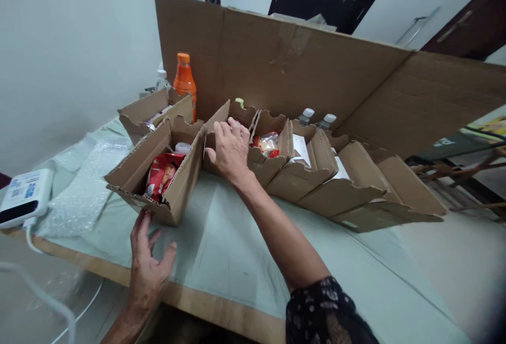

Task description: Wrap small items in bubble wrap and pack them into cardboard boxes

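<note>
My left hand (148,267) is open, thumb and fingers apart, its fingertips at the lower front of an open cardboard box (184,204). Inside that box lie a red snack bag (160,175) and a clear plastic item (182,148). My right hand (231,149) reaches over the front of another cardboard box (209,157), the leftmost of a row. Its fingers extend over the opening, thumb apart at the left side; the fingertips are partly hidden. A bit of red shows beyond them. Next to it, a box (272,167) holds a red and clear food packet (269,144).
Further boxes (356,191) continue right, with white-capped bottles (306,116) behind. A tall cardboard panel (253,59) stands at the back. At left are an orange bottle (184,78), a smaller box (138,109), bubble wrap (87,186) and a white device (27,194) with a cable.
</note>
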A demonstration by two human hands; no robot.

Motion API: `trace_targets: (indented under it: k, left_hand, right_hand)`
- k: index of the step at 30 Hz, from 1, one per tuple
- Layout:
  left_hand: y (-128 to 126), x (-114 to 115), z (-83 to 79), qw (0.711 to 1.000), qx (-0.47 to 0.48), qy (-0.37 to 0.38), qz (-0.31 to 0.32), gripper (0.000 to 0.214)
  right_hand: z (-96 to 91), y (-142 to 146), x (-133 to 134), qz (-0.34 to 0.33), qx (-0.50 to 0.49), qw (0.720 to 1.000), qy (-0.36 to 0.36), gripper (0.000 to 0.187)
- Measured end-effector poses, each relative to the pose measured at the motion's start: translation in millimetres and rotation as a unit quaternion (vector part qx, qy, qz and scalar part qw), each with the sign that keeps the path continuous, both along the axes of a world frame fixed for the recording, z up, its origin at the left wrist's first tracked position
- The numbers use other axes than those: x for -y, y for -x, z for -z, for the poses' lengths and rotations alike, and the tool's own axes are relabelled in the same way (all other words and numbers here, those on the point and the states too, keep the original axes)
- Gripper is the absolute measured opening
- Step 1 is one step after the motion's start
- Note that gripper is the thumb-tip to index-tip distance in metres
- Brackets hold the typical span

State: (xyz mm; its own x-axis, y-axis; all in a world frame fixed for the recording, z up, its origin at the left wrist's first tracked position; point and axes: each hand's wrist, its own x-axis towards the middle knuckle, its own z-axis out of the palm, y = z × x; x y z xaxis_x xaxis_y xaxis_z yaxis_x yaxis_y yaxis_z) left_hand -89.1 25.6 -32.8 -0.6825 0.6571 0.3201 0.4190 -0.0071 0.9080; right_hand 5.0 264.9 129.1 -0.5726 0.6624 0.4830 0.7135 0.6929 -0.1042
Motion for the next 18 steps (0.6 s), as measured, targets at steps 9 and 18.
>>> trace_targets:
  k: [9, 18]
  left_hand:
    - [3.4, -2.7, -5.2, 1.000, 0.014, -0.004, -0.014, 0.082]
    - [7.8, 4.8, 1.7, 0.995, 0.091, 0.042, -0.015, 0.081]
  right_hand:
    - [-29.9, -7.5, -24.2, 0.013, 0.124, 0.987, 0.101, 0.032]
    - [-36.7, -1.2, -25.4, 0.019, 0.148, 0.981, 0.122, 0.028]
